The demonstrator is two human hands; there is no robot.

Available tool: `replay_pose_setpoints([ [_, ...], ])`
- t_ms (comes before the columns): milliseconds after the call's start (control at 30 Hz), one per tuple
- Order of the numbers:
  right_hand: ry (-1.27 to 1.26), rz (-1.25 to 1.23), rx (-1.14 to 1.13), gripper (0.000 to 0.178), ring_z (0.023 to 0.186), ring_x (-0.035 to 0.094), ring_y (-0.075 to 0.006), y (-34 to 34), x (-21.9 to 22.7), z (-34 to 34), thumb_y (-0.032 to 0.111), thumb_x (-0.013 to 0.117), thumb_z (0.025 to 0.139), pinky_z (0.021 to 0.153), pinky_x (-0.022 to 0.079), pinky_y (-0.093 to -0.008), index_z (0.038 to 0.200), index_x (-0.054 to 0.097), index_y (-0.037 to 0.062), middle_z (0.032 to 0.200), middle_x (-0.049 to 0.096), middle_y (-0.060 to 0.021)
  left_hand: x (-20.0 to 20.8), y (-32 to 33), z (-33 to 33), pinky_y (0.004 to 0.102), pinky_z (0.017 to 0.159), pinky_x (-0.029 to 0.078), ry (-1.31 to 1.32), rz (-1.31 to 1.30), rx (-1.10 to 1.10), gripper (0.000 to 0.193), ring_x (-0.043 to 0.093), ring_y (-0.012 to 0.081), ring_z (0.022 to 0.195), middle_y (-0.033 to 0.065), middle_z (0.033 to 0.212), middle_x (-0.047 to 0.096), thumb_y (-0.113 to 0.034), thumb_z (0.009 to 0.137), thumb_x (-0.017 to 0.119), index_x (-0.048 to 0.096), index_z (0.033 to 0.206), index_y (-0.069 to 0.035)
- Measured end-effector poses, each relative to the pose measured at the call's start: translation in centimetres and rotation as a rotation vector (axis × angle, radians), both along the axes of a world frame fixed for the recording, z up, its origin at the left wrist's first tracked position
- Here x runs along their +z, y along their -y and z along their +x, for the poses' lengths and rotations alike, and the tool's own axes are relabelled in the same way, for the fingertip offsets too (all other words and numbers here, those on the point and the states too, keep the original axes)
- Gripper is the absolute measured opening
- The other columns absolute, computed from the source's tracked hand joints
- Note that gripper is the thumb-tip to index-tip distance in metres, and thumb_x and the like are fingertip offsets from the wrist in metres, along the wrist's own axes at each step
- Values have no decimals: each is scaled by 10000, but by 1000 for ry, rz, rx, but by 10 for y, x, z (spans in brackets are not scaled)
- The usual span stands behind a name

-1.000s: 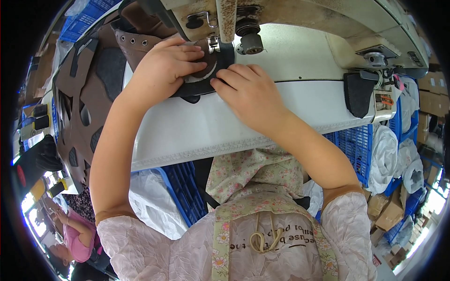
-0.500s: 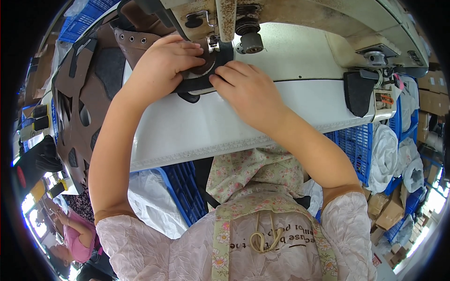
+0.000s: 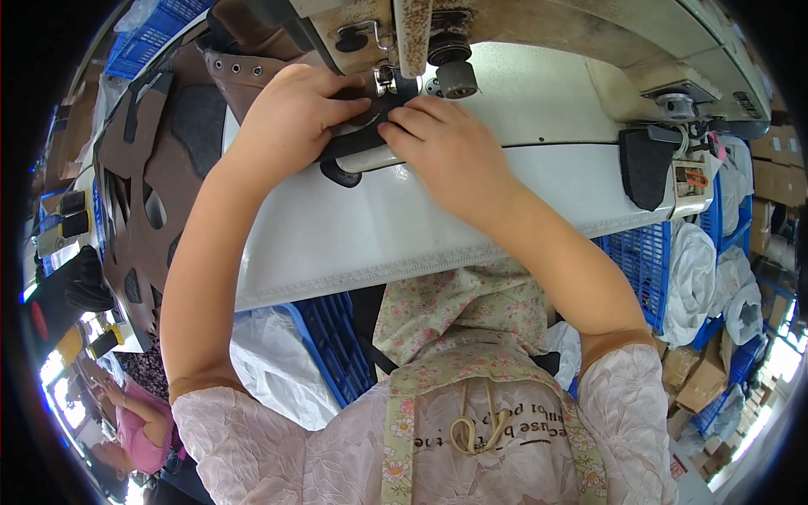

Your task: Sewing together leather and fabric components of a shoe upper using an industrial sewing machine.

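Note:
A sewing machine (image 3: 530,38) stands over the white table, its metal presser foot (image 3: 385,82) down close to a dark leather piece (image 3: 364,141). This piece is brown with a curved black border. My left hand (image 3: 290,114) lies on the piece's left side, its thumb bent inward and its other fingertips partly hidden beside the foot. On the right, my right hand (image 3: 450,156) has its fingers bent and pressed on the black border, just in front of the foot. A brown leather part with metal eyelets (image 3: 240,74) lies behind my left hand.
Brown and black cut leather parts (image 3: 139,160) are heaped at the left. A black pad (image 3: 644,168) hangs at the table's right end. A ruler strip (image 3: 370,273) runs along the front edge. Blue crates (image 3: 635,265) stand below; another person (image 3: 143,429) is at far left.
The leather piece has turned slightly under the foot, with less black border showing between my hands. My left fingers have slid farther in behind the piece; my right hand has shifted slightly.

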State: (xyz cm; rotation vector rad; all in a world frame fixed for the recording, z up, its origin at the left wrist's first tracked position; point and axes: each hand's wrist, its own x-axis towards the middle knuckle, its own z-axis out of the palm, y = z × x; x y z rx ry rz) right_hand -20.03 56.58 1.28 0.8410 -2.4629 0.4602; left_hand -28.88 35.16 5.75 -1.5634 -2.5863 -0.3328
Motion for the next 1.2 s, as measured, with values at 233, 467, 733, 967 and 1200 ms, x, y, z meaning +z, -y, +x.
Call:
replay_pose_setpoints([
  [233, 14, -4, -45, 153, 928, 569, -208, 5, 0, 2, 112, 607, 750, 782, 502, -343, 882, 651, 49, 908, 620, -40, 12, 0, 0, 388, 848, 496, 44, -13, 26, 329, 607, 287, 965, 77, 987, 665, 32, 656, 648, 741, 951, -78],
  [467, 32, -54, -85, 178, 905, 575, -206, 10, 0, 5, 130, 626, 740, 753, 486, -343, 892, 654, 42, 878, 622, -42, 11, 9, -9, 399, 848, 498, 120, -16, -63, 437, 631, 325, 978, 117, 1049, 686, 105, 639, 594, 727, 1013, -77],
  [733, 3, -28, -101, 183, 915, 580, -205, 6, -4, 3, 127, 612, 746, 787, 483, -334, 898, 658, 36, 915, 631, -50, 9, 5, -1, 390, 850, 495, 52, -25, -18, 435, 614, 309, 942, 71, 1084, 680, 84, 666, 615, 735, 1035, -114],
  [967, 14, -4, -136, 184, 916, 581, -208, 7, -1, 3, 122, 607, 748, 793, 495, -337, 902, 659, 35, 930, 623, -49, 7, 3, 0, 390, 834, 491, -5, -30, -9, 428, 607, 304, 922, 62, 1059, 682, 65, 679, 620, 738, 1044, -125],
  [1200, 12, 13, -137, 189, 908, 578, -206, 7, -1, 3, 119, 608, 747, 776, 503, -333, 907, 661, 32, 931, 620, -48, 10, 2, -4, 391, 816, 510, 76, 29, -26, 439, 636, 333, 937, 119, 1001, 677, 114, 614, 605, 735, 995, -62],
])
